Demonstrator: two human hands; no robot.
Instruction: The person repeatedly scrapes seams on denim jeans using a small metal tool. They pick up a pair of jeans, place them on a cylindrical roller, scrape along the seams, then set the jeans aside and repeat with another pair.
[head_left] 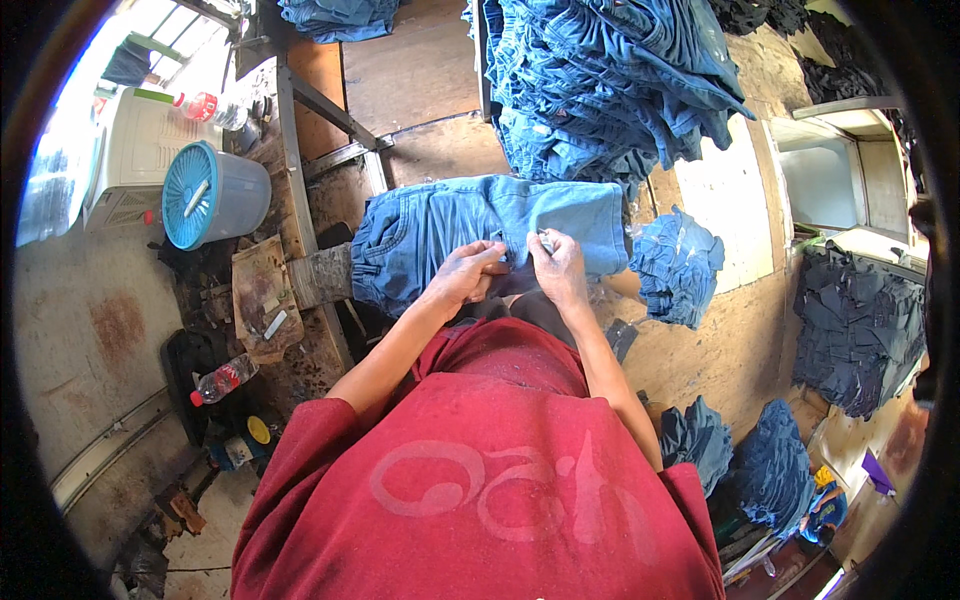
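A pair of blue denim pants [440, 215] lies sideways in front of me, its gathered waist at the left and a straight leg hem at the right. My left hand [468, 273] is closed on the cloth at the near edge, thumb and fingers pinched together. Close beside it, my right hand [560, 270] is curled shut over the same garment. A small pale, shiny bit shows at its fingertips, too small to name. The near part of the pants under both hands is partly hidden by them.
A tall heap of blue denim [600, 80] stands beyond the pants. A smaller denim bundle [678, 265] lies at their right. A lidded bucket [235, 195] and a plastic bottle [225, 380] are at the left. Dark cloth pieces [862, 325] are stacked far right.
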